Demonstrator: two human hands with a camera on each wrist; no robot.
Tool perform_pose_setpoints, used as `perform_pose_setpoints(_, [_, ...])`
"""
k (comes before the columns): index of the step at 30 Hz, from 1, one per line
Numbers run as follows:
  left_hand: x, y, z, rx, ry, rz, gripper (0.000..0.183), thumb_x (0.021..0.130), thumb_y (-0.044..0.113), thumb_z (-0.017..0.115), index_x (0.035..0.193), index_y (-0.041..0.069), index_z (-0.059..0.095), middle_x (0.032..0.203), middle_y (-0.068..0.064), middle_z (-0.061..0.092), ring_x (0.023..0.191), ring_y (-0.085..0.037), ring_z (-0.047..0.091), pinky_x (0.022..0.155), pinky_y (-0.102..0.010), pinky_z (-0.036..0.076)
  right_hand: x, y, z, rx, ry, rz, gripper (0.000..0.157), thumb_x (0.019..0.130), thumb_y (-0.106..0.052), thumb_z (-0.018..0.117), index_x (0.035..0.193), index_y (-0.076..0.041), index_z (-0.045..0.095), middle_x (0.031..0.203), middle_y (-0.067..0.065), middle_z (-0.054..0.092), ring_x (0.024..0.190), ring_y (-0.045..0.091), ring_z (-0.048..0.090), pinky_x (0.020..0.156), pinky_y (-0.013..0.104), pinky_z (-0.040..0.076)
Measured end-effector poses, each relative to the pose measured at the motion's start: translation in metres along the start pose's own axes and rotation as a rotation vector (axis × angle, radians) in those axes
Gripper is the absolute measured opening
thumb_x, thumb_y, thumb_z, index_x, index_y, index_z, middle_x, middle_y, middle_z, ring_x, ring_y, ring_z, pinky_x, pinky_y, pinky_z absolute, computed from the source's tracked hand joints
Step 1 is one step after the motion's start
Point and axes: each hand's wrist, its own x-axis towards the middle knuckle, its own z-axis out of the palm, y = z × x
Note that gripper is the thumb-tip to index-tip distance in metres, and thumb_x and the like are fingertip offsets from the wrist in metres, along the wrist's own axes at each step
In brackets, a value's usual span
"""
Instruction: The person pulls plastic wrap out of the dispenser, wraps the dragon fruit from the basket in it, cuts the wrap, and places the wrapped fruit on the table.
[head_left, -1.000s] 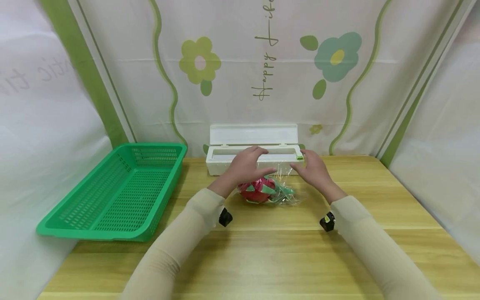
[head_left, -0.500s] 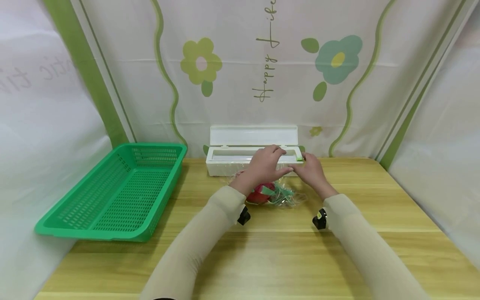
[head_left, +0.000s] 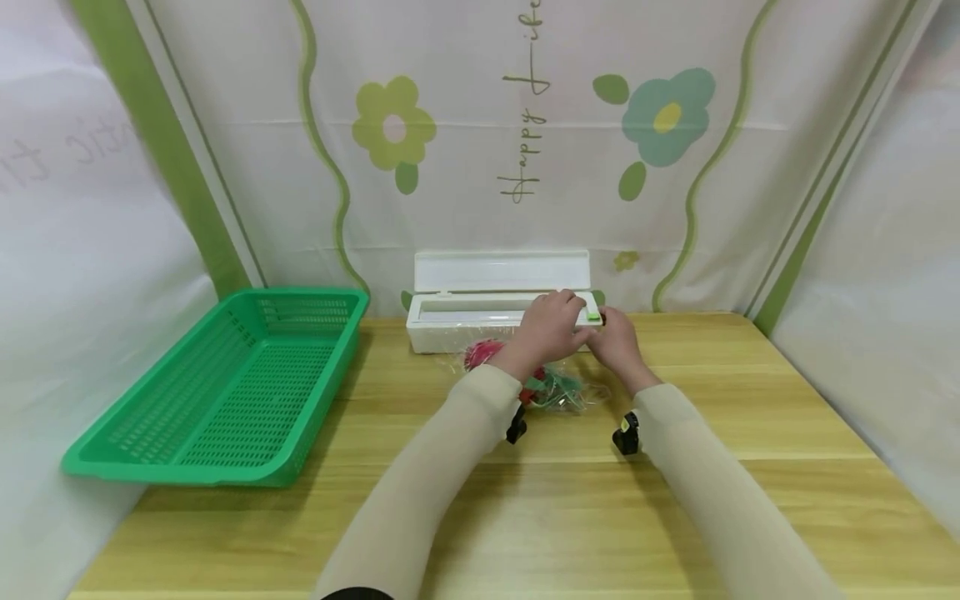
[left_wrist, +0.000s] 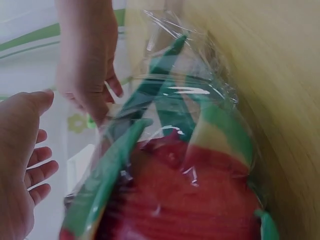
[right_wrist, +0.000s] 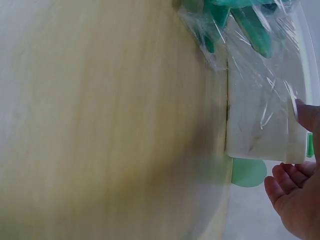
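Note:
A white cling film box (head_left: 450,337) stands at the back of the table with its lid (head_left: 502,271) raised and a green piece (head_left: 594,317) at its right end. In front of it, a red dragon fruit (left_wrist: 180,190) with green scales lies in crinkled clear film (right_wrist: 260,90). My left hand (head_left: 551,327) hovers over the box's right part, fingers loosely bent and holding nothing; its forearm hides part of the fruit. With thumb on the front edge and fingers round the end, my right hand (head_left: 618,340) holds the box's right corner.
On the left of the wooden table (head_left: 570,517) sits a green slotted basket (head_left: 168,477) with nothing in it. A printed white curtain (head_left: 465,167) hangs right behind the box, with more cloth at both sides.
My left hand has moved right along the box, from over its middle to close by my right hand. The right hand has come in slightly around the box's end.

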Motion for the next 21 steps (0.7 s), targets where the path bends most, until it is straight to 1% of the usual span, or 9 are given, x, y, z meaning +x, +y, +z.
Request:
perform_pose_setpoints(3, [0.005,0.001,0.007,0.031,0.0,0.008,0.05,0.097,0.047,0.053,0.129,0.009,0.058,0.122,-0.004,0.058,0.109,-0.02,0.055,0.096,-0.033,0.044,0.0,0.001,0.001,-0.005,0.011,-0.003,0.034,0.093,-0.017,0.059,0.118,0.007,0.057,0.111,0.024,0.06,0.095,0.036,0.056,0.08,0.048,0.048])
perform_pose_setpoints(8, [0.013,0.002,0.014,0.1,0.006,-0.001,0.04,0.098,0.041,0.056,0.122,0.009,0.062,0.117,-0.003,0.06,0.108,-0.019,0.056,0.097,-0.034,0.042,0.001,0.0,0.003,-0.023,0.038,-0.04,0.034,0.091,-0.012,0.061,0.117,0.01,0.057,0.115,0.028,0.059,0.106,0.041,0.055,0.09,0.052,0.046])
perform_pose_setpoints(12, [0.02,0.003,0.019,0.146,0.016,-0.011,0.032,0.098,0.035,0.056,0.117,0.01,0.063,0.115,-0.003,0.062,0.109,-0.018,0.057,0.095,-0.034,0.043,0.001,0.0,0.005,-0.035,0.056,-0.061,0.029,0.09,-0.009,0.062,0.112,0.01,0.058,0.112,0.028,0.06,0.104,0.041,0.056,0.089,0.052,0.045])
perform_pose_setpoints(15, [0.025,0.005,0.025,0.168,0.008,-0.005,0.03,0.099,0.033,0.055,0.117,0.011,0.063,0.114,-0.002,0.062,0.107,-0.018,0.057,0.092,-0.034,0.045,0.0,0.0,0.005,-0.046,0.065,-0.065,0.027,0.09,-0.007,0.061,0.111,0.009,0.058,0.112,0.028,0.06,0.104,0.042,0.055,0.089,0.052,0.045])
perform_pose_setpoints(21, [0.035,0.01,0.039,0.182,-0.041,-0.01,0.028,0.101,0.03,0.052,0.119,0.012,0.063,0.112,-0.001,0.062,0.102,-0.016,0.058,0.092,-0.032,0.045,0.0,0.002,0.004,-0.038,0.09,-0.079,0.026,0.085,0.001,0.056,0.109,0.01,0.06,0.111,0.029,0.06,0.106,0.044,0.055,0.092,0.053,0.044])
